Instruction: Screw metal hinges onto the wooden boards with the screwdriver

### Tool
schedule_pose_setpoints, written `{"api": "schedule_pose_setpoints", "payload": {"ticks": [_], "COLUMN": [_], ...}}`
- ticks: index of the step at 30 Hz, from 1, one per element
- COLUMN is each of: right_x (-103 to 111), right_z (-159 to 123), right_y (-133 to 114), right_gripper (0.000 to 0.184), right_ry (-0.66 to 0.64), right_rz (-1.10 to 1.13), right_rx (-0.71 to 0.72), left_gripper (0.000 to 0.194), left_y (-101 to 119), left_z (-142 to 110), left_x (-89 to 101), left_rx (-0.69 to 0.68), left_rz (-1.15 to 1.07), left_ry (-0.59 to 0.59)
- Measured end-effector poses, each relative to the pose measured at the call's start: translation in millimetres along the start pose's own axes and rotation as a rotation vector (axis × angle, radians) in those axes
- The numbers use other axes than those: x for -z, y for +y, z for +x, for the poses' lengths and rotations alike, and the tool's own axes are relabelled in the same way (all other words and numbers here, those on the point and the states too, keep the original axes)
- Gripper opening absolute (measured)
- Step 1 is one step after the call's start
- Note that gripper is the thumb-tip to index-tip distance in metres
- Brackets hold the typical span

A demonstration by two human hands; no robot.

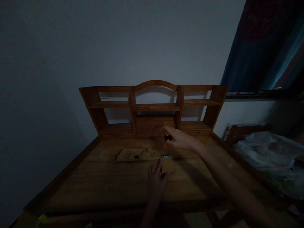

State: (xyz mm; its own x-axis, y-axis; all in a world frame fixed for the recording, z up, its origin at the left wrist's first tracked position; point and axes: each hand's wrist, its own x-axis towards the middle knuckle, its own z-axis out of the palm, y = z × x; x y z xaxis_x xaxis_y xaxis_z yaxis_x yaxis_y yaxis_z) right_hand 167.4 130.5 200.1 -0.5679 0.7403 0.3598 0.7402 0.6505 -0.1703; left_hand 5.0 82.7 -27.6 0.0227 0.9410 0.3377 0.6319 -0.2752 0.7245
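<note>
My right hand (178,138) is wrapped around a screwdriver (165,146) with a black and orange handle. The screwdriver stands nearly upright, its tip down at a small metal hinge (166,157). The hinge lies at the far edge of a small light wooden block (167,166) on the desk. With its fingers on the block's left edge and its thumb at the near edge, my left hand (157,180) grips the block. Just behind and to the left lies a longer wooden board (136,154) with a dark patch on it. Dim light hides the screwdriver's exact contact point.
A wooden desk (106,183) carries a shelf unit (155,107) along its back, against the wall. To the right, a pale plastic bag (268,152) sits beside the desk near a wooden chair back (249,129). A yellow object (43,218) shows at the lower left.
</note>
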Motion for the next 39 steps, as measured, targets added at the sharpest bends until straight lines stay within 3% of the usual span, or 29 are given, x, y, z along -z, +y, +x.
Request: {"api": "schedule_pose_setpoints", "payload": {"ticks": [3, 6, 12, 15, 18, 24, 27, 30, 33, 36, 39], "right_x": [0.4, -0.7, 0.2, -0.4, -0.6, 2.1, 0.8, -0.8, -0.1, 0.8, -1.2], "right_z": [1.6, 3.1, 3.3, 2.1, 0.2, -1.3, -0.9, -1.9, -4.0, -5.1, -5.1], "right_y": [-1.1, -1.0, 6.5, 3.8, 1.2, 6.8, 2.2, -4.0, -2.5, 5.1, 9.0], "right_gripper": [0.041, 0.046, 0.050, 0.038, 0.048, 0.049, 0.040, 0.055, 0.048, 0.052, 0.045], "right_ry": [-0.028, -0.017, -0.032, -0.021, 0.005, -0.038, -0.040, -0.007, 0.006, -0.012, -0.017], "right_rz": [-0.044, -0.182, 0.053, -0.098, -0.227, 0.064, -0.098, -0.287, -0.174, 0.035, 0.097], "right_rx": [-0.075, -0.178, 0.011, -0.114, -0.200, 0.003, -0.111, -0.214, -0.134, 0.012, 0.027], "left_gripper": [0.059, 0.061, 0.061, 0.061, 0.061, 0.062, 0.062, 0.062, 0.063, 0.061, 0.061], "left_y": [0.7, -0.9, -4.1, -4.3, -3.9, -0.3, 0.0, -1.1, -2.1, -2.2, -1.8], "left_z": [-0.2, -0.6, -1.0, -0.9, -0.5, -0.7, -1.3, -1.5, -1.2, -0.9, -0.9], "left_x": [0.2, -1.4, -3.4, -3.2, -2.4, 1.3, 1.2, 0.1, -0.9, -1.4, -1.5], "left_rx": [0.007, 0.011, -0.010, -0.005, -0.004, -0.002, 0.000, 0.000, 0.006, 0.001, 0.004], "left_rz": [-0.012, -0.018, -0.004, 0.009, 0.016, 0.032, 0.039, 0.039, 0.035, 0.026, 0.015], "left_ry": [0.004, 0.020, 0.015, 0.012, 0.003, -0.015, -0.014, -0.005, -0.006, 0.002, 0.005]}}
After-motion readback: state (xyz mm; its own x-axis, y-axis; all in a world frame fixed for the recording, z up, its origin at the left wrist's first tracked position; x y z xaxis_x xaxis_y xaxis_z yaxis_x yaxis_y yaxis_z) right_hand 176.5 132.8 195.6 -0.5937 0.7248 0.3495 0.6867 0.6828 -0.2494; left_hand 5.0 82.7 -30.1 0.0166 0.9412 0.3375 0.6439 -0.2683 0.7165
